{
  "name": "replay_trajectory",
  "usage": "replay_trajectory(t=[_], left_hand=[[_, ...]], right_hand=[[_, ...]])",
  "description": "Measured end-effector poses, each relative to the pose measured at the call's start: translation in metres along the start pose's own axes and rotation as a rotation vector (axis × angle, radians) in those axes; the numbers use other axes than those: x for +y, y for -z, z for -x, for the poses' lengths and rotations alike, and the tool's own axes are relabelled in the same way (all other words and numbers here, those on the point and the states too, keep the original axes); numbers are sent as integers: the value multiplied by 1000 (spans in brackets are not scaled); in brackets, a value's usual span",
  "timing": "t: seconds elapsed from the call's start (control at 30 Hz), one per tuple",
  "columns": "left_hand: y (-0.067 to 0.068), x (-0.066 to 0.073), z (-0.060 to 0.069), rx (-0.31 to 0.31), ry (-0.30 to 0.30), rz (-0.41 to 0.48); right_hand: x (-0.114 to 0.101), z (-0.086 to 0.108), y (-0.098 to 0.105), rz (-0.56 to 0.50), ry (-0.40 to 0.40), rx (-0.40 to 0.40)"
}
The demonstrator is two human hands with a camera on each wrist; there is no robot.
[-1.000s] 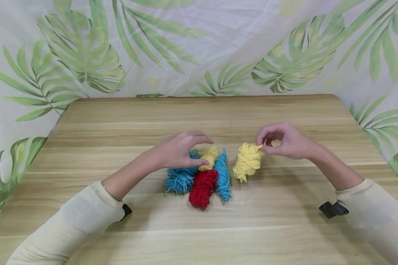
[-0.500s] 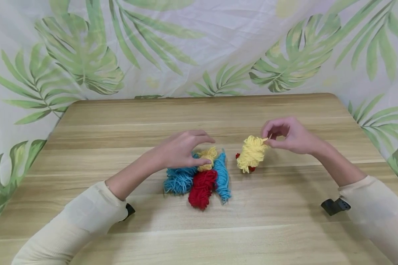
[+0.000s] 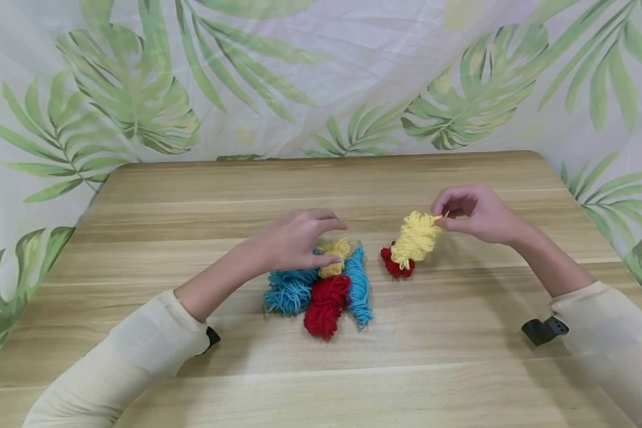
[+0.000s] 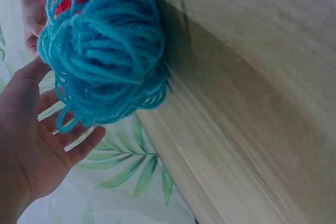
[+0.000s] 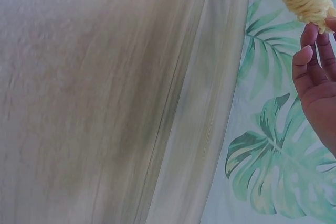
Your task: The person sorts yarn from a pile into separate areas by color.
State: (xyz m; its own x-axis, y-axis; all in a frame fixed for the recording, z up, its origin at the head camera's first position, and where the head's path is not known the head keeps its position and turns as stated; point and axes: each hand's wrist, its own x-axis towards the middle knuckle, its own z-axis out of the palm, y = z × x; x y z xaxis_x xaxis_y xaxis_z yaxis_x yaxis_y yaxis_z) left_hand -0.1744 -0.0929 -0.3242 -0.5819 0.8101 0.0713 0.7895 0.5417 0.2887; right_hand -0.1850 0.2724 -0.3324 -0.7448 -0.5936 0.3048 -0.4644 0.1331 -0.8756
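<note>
- Yellow yarn bundle [image 3: 414,239]: beyond and to the right of the front red bundle [image 3: 326,306], slanting down from the right hand [image 3: 473,214].
- That right hand has a narrow grip: thumb and forefinger pinch a tuft at the yarn's upper end.
- Second red bundle [image 3: 392,263]: also beyond and right of the front red bundle, partly hidden by the pinched yellow one; whether those two touch, I can't tell.
- Left hand [image 3: 299,238]: beyond the front red bundle and somewhat left, its grip spread wide, thumb well apart from the fingers, clasping nothing. The thumb tip overlaps the small yellow bundle [image 3: 340,247]; I can't tell whether it presses.
- Small yellow bundle: just beyond the front red bundle.
- Loose blue bundle [image 3: 290,291]: just left of the front red bundle, looming large in the left wrist view.
- Slim blue bundle [image 3: 359,285]: close along the front red bundle's right side.
- Wood-grained surface [image 3: 321,386]: under the front red bundle.
- Leaf-print cloth [image 3: 364,77]: well behind the front red bundle.
</note>
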Motion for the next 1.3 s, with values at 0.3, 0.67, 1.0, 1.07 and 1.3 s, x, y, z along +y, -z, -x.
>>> replay_trajectory(t=[0.3,0.67,1.0,1.07,1.3], left_hand=[[0,-7,0,-6,9,4],[0,-16,0,-20,65,99],[-1,-21,-1,-44,86,152],[-1,-20,-1,-45,84,150],[-2,-18,-2,-41,76,147]], right_hand=[[0,4,8,20,-36,45],[-1,7,14,-27,-66,102],[-1,9,18,90,-108,112],[-1,9,20,105,-113,113],[5,11,24,125,-149,147]])
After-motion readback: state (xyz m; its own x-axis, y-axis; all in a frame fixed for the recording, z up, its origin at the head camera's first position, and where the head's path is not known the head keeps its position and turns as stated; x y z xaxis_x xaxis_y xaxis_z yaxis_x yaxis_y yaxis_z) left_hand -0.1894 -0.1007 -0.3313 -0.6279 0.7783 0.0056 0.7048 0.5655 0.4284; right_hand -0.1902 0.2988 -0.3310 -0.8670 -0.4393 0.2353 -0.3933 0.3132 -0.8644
